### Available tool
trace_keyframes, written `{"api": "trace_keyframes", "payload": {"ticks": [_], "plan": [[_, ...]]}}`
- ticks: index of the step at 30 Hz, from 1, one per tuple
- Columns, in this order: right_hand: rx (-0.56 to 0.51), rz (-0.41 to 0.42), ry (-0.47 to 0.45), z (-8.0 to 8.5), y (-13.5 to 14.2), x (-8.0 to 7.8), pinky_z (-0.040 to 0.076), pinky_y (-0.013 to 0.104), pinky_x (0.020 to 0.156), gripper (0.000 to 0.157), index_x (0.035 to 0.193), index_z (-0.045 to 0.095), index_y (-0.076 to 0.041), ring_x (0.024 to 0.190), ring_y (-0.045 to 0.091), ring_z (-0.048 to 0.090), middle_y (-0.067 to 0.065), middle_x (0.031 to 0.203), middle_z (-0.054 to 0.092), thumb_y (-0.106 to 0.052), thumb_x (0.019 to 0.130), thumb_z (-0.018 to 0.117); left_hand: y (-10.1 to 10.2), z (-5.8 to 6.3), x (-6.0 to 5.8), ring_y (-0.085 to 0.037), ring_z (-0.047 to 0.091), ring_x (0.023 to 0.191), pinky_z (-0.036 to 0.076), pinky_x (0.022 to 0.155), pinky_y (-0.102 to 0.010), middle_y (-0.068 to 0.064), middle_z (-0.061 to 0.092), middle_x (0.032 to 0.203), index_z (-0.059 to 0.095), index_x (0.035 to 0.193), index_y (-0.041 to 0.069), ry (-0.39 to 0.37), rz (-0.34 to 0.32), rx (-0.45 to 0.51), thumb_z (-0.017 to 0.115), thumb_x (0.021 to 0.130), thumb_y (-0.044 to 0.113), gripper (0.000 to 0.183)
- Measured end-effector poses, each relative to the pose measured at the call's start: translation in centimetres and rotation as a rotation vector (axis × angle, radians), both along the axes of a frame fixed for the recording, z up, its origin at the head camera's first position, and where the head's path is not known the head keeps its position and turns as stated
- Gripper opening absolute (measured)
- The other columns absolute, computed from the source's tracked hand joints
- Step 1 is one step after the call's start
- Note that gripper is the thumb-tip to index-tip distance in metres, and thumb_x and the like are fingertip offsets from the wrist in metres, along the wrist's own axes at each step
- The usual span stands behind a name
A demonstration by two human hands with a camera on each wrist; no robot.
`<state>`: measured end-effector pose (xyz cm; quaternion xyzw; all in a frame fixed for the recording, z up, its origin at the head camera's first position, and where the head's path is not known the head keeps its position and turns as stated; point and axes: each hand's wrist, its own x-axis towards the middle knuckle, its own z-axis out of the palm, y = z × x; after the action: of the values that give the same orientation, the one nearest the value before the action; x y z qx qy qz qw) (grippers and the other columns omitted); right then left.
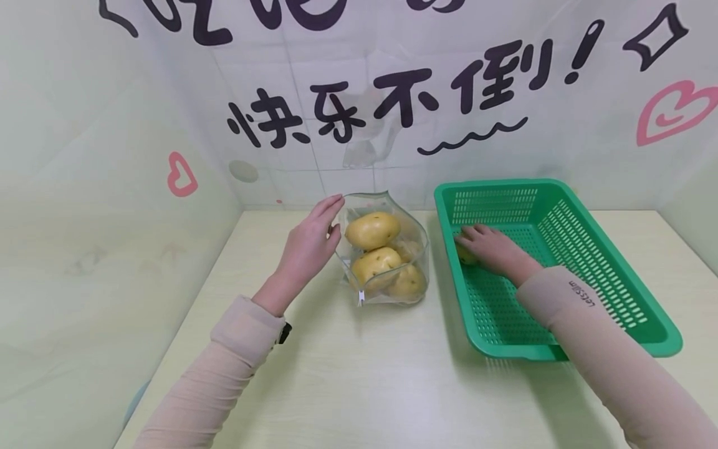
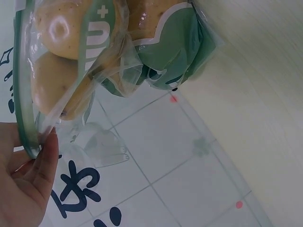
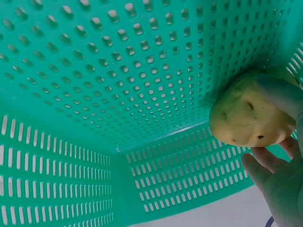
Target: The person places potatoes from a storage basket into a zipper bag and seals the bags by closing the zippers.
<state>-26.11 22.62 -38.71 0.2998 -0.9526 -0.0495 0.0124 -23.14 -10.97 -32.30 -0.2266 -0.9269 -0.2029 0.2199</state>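
Observation:
A clear zip bag [image 1: 417,234] with a green-edged opening stands on the table, holding several potatoes [image 1: 373,231]. My left hand [image 1: 308,240] pinches the bag's rim at its left side; in the left wrist view, thumb and fingers [image 2: 45,175] meet on the green zip edge. Inside the green basket [image 1: 608,249], my right hand [image 1: 493,249] has its fingers around a potato [image 3: 251,113] close to the basket's left wall. Much of that potato is hidden by the hand in the head view. A white zip slider [image 1: 361,297] hangs at the bag's front.
The basket stands right of the bag on a pale wooden table [image 1: 359,386]. Behind them rises a white sheet [image 1: 505,137] printed with dark lettering and pink hearts. Another pale sheet [image 1: 84,218] closes off the left side.

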Motion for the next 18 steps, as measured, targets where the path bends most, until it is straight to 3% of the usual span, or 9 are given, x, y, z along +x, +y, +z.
{"api": "trace_keyframes", "payload": {"ticks": [10, 18], "plan": [[-0.020, -0.023, -0.029, 0.07, 0.07, 0.00, 0.050, 0.058, 0.093, 0.048, 0.133, 0.050, 0.002, 0.120, 0.047, 0.049, 0.027, 0.130, 0.049, 0.015, 0.088, 0.052, 0.00, -0.09, 0.06, -0.020, 0.067, 0.081, 0.054, 0.056, -0.027, -0.012, 0.052, 0.141, 0.051, 0.135, -0.002, -0.002, -0.001, 0.003, 0.054, 0.090, 0.000, 0.044], [-0.053, -0.077, -0.066, 0.46, 0.32, -0.02, 0.050, 0.060, 0.091, 0.052, 0.135, 0.047, 0.004, 0.121, 0.051, 0.047, 0.031, 0.134, 0.045, 0.010, 0.085, 0.060, -0.04, -0.20, -0.13, -0.020, 0.066, 0.079, 0.054, 0.056, -0.027, -0.012, 0.052, 0.141, 0.051, 0.135, -0.001, -0.001, 0.002, 0.000, 0.053, 0.090, 0.000, 0.044]]}}
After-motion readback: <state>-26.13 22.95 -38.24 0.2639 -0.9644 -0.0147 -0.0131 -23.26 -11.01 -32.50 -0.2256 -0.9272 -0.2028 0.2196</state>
